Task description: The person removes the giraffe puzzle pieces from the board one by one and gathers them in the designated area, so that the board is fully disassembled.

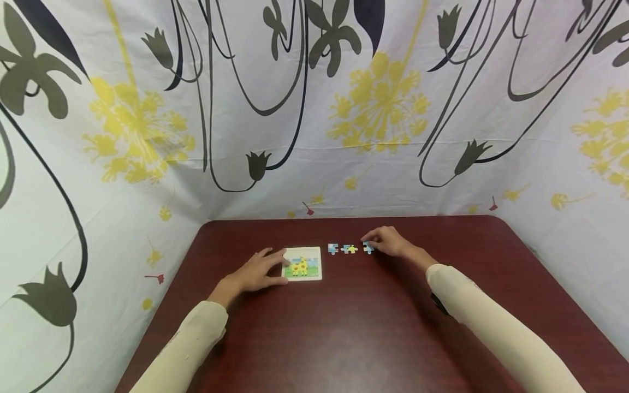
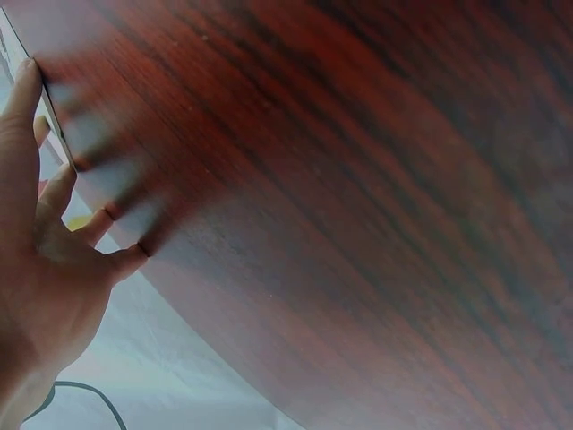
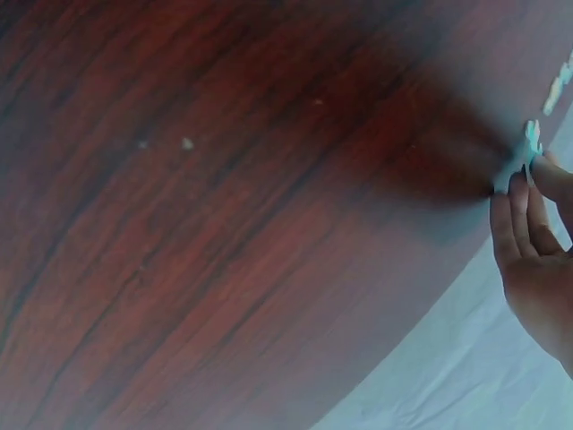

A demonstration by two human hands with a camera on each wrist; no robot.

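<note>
A white-framed puzzle board point(image 1: 319, 265) with a yellow giraffe picture lies on the table. My left hand point(image 1: 255, 271) rests at its left side, fingers spread, a fingertip over the picture and the thumb by the lower edge. The left wrist view shows that hand point(image 2: 45, 233) with fingertips at the board's thin edge point(image 2: 59, 125). To the right of the board, my right hand point(image 1: 388, 241) pinches a blue puzzle piece point(image 1: 367, 249) between thumb and fingers, low at the table. In the right wrist view the piece point(image 3: 534, 134) shows beyond the thumb of that hand point(image 3: 533, 242).
Between board and right hand lie a blue puzzle piece point(image 1: 333, 249) and a blue and yellow puzzle piece point(image 1: 349, 249), side by side. The dark red wooden table point(image 1: 314, 338) ends at a flower-patterned cloth point(image 1: 304, 131) behind it and along both sides.
</note>
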